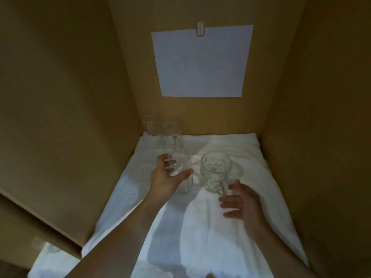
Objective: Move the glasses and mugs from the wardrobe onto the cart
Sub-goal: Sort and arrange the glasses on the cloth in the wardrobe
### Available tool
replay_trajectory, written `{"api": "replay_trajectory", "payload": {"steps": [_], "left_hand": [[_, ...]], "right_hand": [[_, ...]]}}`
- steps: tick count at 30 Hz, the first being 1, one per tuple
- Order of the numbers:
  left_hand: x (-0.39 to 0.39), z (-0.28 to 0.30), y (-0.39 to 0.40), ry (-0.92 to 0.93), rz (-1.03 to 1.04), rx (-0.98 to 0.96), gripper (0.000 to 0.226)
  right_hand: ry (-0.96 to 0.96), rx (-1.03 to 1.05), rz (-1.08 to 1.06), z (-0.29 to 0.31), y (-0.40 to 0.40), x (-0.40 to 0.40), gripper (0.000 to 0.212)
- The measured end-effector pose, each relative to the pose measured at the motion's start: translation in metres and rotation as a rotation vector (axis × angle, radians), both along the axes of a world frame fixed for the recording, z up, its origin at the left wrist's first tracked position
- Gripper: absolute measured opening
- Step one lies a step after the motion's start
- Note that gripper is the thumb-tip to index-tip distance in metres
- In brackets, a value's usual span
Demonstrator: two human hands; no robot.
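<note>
Here, clear dimpled mug (pixel 215 173) upright, handle by right hand (pixel 242 203).

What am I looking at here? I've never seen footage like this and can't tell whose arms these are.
One picture, from a camera worn on a person's head, looking down into a wooden wardrobe. The arms are the wearer's own. A white cloth covers the shelf. The left hand curls around a clear glass. The right hand reaches with loose fingers for the handle of a glass mug, at most just touching it. Another mug and a faint glass stand in the back left corner. A sheet of paper hangs on the back wall.
</note>
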State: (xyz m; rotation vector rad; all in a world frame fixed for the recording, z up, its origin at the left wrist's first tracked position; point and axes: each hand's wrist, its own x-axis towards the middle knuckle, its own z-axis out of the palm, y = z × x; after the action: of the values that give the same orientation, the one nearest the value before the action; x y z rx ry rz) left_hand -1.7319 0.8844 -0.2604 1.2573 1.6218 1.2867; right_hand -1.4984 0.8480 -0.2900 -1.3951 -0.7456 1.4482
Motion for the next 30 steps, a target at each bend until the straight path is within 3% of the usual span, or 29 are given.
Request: {"api": "replay_trajectory", "payload": {"steps": [3, 6, 8, 15, 18, 23, 30], "left_hand": [[0.003, -0.002, -0.004, 0.026, 0.023, -0.005, 0.081], [0.004, -0.003, -0.005, 0.026, 0.036, -0.017, 0.083], [0.005, -0.004, -0.006, 0.029, 0.045, -0.021, 0.084], [0.001, -0.002, 0.009, 0.015, 0.065, -0.058, 0.076], [-0.002, 0.003, 0.021, 0.022, 0.036, -0.09, 0.071], [-0.011, 0.006, 0.043, 0.008, 0.036, -0.108, 0.068], [-0.023, 0.015, 0.076, -0.056, 0.139, -0.024, 0.086]], "right_hand": [[-0.063, 0.114, -0.213, -0.014, 0.009, 0.004, 0.006], [-0.19, 0.247, -0.14, -0.017, 0.03, 0.006, 0.043], [-0.196, 0.218, -0.006, -0.014, 0.045, 0.006, 0.063], [-0.301, 0.166, 0.354, -0.016, 0.062, -0.006, 0.067], [-0.275, 0.094, 0.287, -0.012, 0.066, -0.007, 0.05], [-0.275, 0.106, 0.195, -0.006, 0.064, -0.003, 0.063], [-0.213, 0.162, 0.068, 0.021, 0.098, -0.003, 0.081]]}}
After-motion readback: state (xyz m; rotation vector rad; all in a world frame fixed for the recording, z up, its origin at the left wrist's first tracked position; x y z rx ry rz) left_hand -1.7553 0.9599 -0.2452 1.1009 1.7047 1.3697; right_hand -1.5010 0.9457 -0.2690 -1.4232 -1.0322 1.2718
